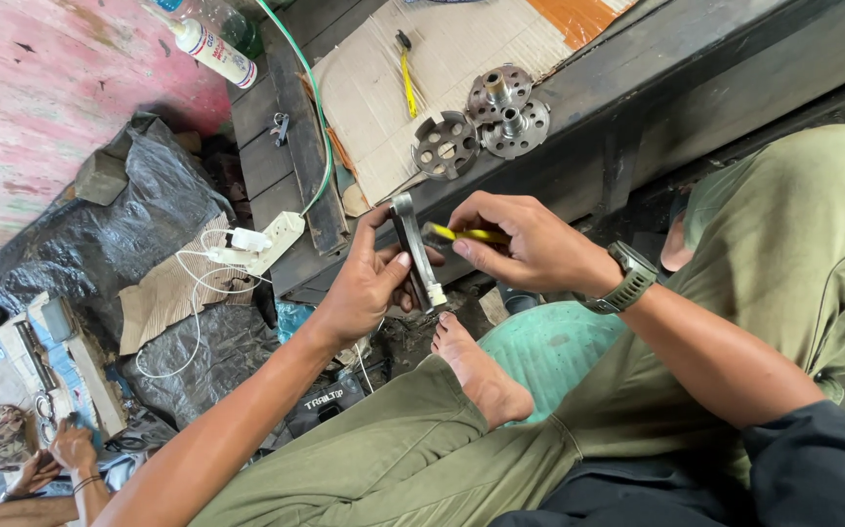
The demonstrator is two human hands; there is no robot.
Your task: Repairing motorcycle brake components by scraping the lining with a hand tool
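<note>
My left hand (364, 288) grips the metal rod (414, 252) upright, my right hand (520, 244) pinching a yellow tool (466, 235) against it

A rough repair workshop: round perforated steel machine discs (495, 117) lie on torn cardboard (442, 59) beside black tarpaulin (100, 244).

Soft, even daylight, weak shadows, sharp focus throughout, with wide-angle bending toward the edges.

I see a dark wooden tabletop (637, 88) carrying a flat cardboard sheet (442, 59); on it lie three round perforated metal discs (486, 122) and a yellow-handled tool (409, 83). A white power strip (281, 234) sits at its left edge.
</note>
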